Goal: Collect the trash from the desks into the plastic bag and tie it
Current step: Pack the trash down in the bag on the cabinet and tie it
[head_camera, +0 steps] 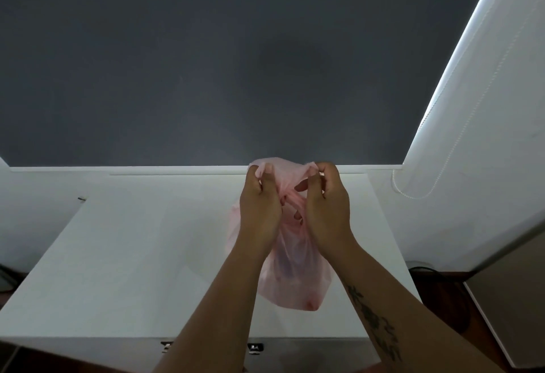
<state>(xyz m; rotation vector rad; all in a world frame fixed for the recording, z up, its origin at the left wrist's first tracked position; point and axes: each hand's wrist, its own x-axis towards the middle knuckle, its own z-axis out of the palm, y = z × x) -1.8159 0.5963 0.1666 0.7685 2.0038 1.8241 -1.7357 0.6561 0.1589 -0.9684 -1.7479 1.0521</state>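
My left hand (259,210) pinches one thin handle of the pink plastic bag (292,272) between thumb and fingers. My right hand (327,207) pinches the other handle, so both hands hold the bag and sit close together above the white desk (132,254). The bag hangs down from my fingers with its bottom on the desk top, over on the right half of the desk, and I can see lumpy things through its thin skin but cannot tell what they are. Between my hands the two handles cross in a twist, and behind the far edge of the desk stands a dark grey wall (206,62).
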